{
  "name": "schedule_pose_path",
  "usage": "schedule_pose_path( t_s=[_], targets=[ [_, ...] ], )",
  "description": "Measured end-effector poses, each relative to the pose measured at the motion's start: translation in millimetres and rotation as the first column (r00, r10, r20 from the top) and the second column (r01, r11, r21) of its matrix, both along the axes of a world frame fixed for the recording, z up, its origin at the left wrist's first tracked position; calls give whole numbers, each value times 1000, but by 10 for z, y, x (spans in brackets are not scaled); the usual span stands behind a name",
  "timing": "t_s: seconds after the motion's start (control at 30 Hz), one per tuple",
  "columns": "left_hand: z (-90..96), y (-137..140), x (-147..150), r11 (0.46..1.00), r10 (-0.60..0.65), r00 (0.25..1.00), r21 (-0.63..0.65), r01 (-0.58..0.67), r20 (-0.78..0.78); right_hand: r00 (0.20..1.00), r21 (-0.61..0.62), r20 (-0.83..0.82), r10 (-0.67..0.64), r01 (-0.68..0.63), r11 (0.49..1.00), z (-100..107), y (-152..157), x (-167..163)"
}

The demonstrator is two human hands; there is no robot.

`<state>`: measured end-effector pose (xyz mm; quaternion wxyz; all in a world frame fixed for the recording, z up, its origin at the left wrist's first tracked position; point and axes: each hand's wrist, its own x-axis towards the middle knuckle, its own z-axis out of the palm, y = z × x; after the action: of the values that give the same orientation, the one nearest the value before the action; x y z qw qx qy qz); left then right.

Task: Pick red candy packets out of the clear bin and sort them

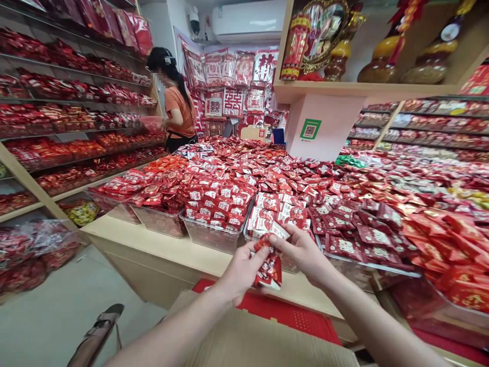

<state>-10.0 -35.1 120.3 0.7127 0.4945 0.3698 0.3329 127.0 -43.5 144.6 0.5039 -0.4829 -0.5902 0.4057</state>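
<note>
Both my hands are closed on small wrapped packets in front of the counter. My left hand (242, 270) grips red candy packets (271, 272) that hang below its thumb, printed with a small figure. My right hand (303, 250) pinches a white-and-red candy packet (280, 230) between thumb and fingers, touching the ones in my left. Just behind them stands a clear bin of red-and-white packets (292, 211). To its left is a clear bin (212, 237) heaped with red packets, and to its right lie dark maroon packets (344, 244). How many packets I hold is hard to make out.
An open cardboard box (248, 336) sits below my arms, with a red crate (290, 316) behind it. The wooden counter edge (153, 239) runs across. A person in an orange top (179, 112) stands by the left shelves (76, 76). A wooden display shelf (367, 89) overhangs at upper right.
</note>
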Motion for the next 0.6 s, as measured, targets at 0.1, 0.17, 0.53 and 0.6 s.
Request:
schedule_pose_path(
  t_s=[0.1,0.17,0.53,0.6],
  targets=[
    [-103,-28,13,1000,-9,1000,19,9,-1,997,30,64,-37,35,999,21,78,163],
    [-103,12,-17,984,27,998,179,-16,-60,943,204,255,-212,161,966,225,269,340],
    [-137,208,23,509,347,732,773,379,-587,278,-88,950,145,-207,974,631,1240,214],
    [-135,210,40,496,389,699,776,390,-600,252,-117,952,175,-226,967,608,1265,155]
  ],
)
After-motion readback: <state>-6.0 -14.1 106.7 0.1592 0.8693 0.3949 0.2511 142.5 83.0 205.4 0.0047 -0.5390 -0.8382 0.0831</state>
